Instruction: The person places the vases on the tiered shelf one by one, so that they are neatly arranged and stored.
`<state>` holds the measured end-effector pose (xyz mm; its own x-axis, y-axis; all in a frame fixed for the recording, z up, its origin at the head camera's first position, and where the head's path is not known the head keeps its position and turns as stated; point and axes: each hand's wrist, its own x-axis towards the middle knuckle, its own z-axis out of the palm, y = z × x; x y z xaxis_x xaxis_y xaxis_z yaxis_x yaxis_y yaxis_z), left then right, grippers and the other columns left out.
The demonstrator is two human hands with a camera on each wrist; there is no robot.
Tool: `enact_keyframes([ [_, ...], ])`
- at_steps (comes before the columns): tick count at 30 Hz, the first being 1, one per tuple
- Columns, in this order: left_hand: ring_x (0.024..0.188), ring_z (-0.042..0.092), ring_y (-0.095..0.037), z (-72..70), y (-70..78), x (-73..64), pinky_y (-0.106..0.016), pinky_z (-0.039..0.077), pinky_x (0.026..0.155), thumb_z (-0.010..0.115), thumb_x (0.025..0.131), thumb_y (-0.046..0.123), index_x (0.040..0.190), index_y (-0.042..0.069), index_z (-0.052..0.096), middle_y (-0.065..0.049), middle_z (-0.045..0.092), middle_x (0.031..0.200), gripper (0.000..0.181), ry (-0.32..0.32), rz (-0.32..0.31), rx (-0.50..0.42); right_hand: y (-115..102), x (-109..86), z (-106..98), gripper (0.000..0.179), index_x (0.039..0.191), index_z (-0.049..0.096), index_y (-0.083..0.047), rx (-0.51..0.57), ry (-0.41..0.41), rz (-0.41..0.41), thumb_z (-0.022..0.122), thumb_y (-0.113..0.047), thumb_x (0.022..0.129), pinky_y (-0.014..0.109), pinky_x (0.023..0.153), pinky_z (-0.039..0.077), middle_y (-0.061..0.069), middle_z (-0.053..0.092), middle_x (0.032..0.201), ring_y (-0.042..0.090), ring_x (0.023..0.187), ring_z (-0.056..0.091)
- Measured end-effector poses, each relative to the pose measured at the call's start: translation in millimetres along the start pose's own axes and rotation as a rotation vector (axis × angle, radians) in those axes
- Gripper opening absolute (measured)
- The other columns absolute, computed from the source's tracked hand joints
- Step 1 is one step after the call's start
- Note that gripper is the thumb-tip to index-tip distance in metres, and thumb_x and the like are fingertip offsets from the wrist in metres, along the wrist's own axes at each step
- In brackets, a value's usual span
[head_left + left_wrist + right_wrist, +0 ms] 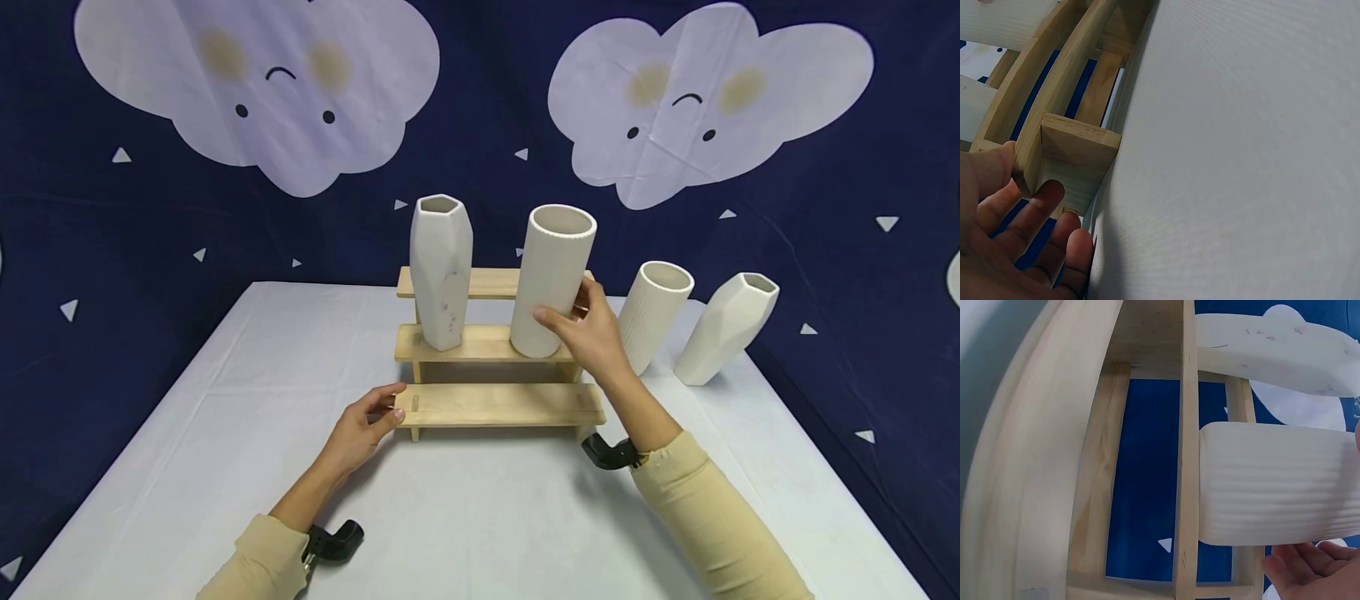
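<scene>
1. Head view: the right hand (592, 333) is curling its fingers partly out of sight behind a tall white ribbed cylindrical vase (551, 279), which is covering part of the top shelf of a pale wooden three-tier stand (498, 404).
2. The same hand is partly masking a shorter white ribbed cylindrical vase (651, 321).
3. Right wrist view: the right edge is cutting off this hand and the held vase's rim.
4. Left wrist view: the left edge is cropping the left hand (363, 429).
5. Markings on the white faceted vase (441, 267) are appearing too small to read.
</scene>
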<state>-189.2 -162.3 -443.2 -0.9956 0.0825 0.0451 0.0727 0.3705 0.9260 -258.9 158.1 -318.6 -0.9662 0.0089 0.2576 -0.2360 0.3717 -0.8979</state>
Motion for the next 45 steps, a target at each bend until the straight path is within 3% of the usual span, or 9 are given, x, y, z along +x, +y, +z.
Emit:
enact_keyframes([
  [6, 0.1, 0.055, -0.022, -0.8, 0.4, 0.5, -0.027, 0.044, 0.078, 0.061, 0.092, 0.021, 0.132, 0.015, 0.053, -0.014, 0.061, 0.117, 0.041, -0.004, 0.001, 0.002, 2, -8.2, -7, 0.082, 0.143, 0.032, -0.006, 0.013, 0.003, -0.041, 0.078, -0.026, 0.078, 0.043, 0.109, 0.033, 0.016, 0.046, 0.137, 0.028, 0.127, 0.045],
  [18, 0.099, 0.054, -0.021, -1.0, 0.3, -0.3, -0.024, 0.044, 0.076, 0.061, 0.092, 0.021, 0.133, 0.015, 0.053, -0.015, 0.06, 0.118, 0.041, -0.006, 0.001, -0.004, 16, -33.7, -30, 0.08, 0.144, 0.028, -0.001, -0.021, 0.006, -0.062, 0.073, -0.027, 0.083, 0.045, 0.11, 0.031, 0.016, 0.044, 0.142, 0.03, 0.131, 0.043],
  [31, 0.101, 0.055, -0.022, -0.3, 1.9, -0.5, -0.026, 0.044, 0.077, 0.061, 0.092, 0.021, 0.132, 0.015, 0.053, -0.014, 0.061, 0.117, 0.041, -0.004, -0.007, -0.001, 31, -60.6, -51, 0.076, 0.143, 0.028, 0.0, -0.066, 0.028, -0.048, 0.072, -0.021, 0.084, 0.045, 0.107, 0.034, 0.017, 0.046, 0.139, 0.03, 0.129, 0.044],
  [45, 0.101, 0.055, -0.023, 0.1, 2.6, -0.6, -0.027, 0.044, 0.079, 0.061, 0.092, 0.019, 0.132, 0.015, 0.053, -0.014, 0.06, 0.118, 0.041, 0.001, -0.024, 0.003, 50, -75.0, -68, 0.077, 0.145, 0.027, -0.002, -0.115, 0.067, 0.02, 0.071, -0.025, 0.085, 0.045, 0.106, 0.034, 0.016, 0.045, 0.141, 0.031, 0.128, 0.045],
])
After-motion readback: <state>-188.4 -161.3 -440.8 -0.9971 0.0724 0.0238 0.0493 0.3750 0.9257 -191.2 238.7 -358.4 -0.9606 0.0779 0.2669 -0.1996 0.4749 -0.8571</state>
